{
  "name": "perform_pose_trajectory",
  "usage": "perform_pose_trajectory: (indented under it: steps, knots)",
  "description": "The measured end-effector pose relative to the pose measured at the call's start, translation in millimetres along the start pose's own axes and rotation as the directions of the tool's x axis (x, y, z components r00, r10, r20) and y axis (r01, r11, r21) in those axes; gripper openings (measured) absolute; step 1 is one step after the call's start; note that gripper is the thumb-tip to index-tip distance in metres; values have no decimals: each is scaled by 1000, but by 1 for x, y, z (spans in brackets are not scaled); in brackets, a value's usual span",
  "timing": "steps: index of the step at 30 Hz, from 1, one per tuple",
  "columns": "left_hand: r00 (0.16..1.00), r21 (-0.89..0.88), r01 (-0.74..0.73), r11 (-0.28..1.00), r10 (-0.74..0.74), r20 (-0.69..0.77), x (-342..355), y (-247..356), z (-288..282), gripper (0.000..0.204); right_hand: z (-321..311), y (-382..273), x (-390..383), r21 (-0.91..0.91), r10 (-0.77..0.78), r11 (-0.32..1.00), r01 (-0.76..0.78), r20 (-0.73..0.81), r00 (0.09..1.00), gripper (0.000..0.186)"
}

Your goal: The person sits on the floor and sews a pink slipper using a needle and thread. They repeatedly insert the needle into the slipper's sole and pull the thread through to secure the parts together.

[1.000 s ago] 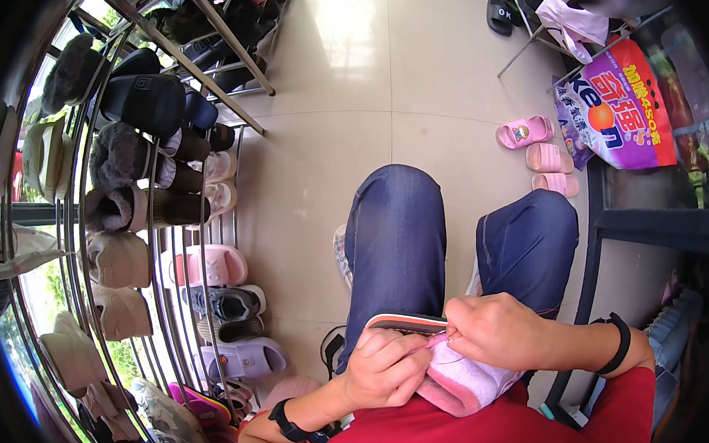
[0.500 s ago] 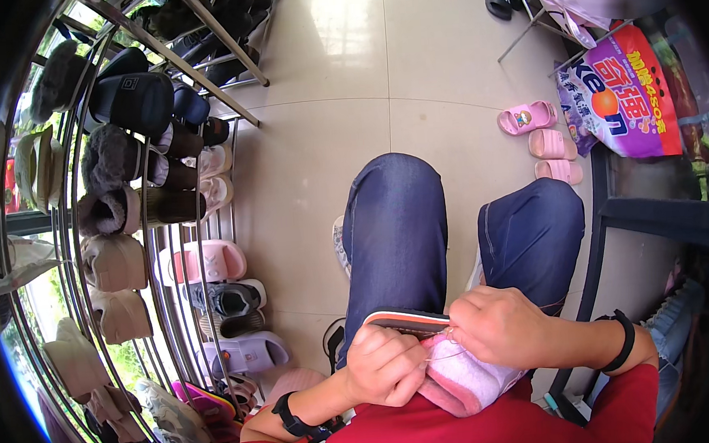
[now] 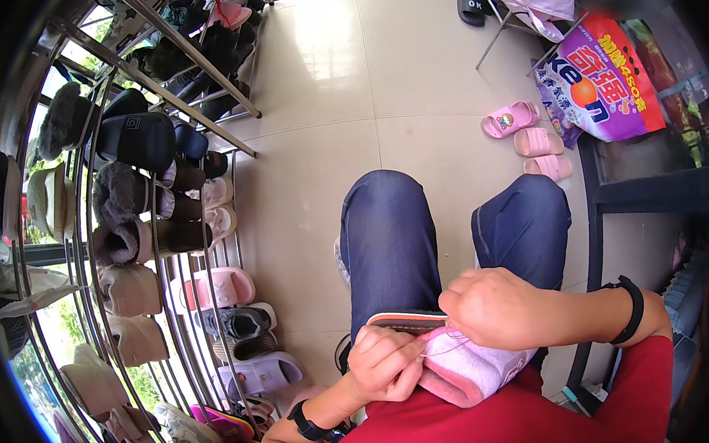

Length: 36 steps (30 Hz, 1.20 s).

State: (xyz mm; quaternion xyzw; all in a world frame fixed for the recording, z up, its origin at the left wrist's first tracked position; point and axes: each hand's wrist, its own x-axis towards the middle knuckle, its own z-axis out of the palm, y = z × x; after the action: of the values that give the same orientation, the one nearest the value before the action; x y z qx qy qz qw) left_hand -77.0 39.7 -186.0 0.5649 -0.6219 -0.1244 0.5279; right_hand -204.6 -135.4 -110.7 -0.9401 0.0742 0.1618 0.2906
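Note:
In my lap lies a fuzzy lilac-and-pink slipper, its opening toward me. Its dark sole, with an orange and white edge, is turned up and partly apart from the upper. My left hand is closed at the near left of the sole, thumb and finger pinched together. Over the slipper's far right side my right hand is closed, its fingertips at the join of sole and upper. A thin thread loops between the two hands. Whether a needle sits in the fingers is hidden.
Metal shoe racks full of shoes and slippers stand along the left. Pink slippers lie on the tiled floor at the right, near a purple and red plastic bag. My knees in jeans are just ahead of my hands.
My view has shifted a little, so the racks and the floor sit differently. My right hand has turned slightly over the slipper, and the thread now hangs in a looser loop.

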Motion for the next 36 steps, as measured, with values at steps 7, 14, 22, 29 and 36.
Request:
perform_pose_trajectory:
  steps: [7, 14, 22, 29, 36]
  knots:
    - [1000, 39, -9, 999, 10, -4, -4, 3, 0, 23, 42, 12, -6, 777, 256, 590, -220, 79, 963, 15]
    - [1000, 48, 1, 999, -2, 13, -2, 6, 2, 24, 43, 8, -23, 819, 351, 542, -187, -19, 936, 15]
    - [991, 298, 125, 946, -105, -82, 15, 19, -2, 24, 74, 5, -53, 666, 348, 744, 52, -452, 821, 21]
    - [827, -47, 340, 939, -275, 490, 27, 8, -13, 12, 92, -5, -59, 496, 108, 839, 223, -553, 826, 31]
    - [750, -778, 607, 164, -442, 492, 15, -29, -26, 23, 96, -3, -56, 401, 0, 879, 256, -538, 843, 32]
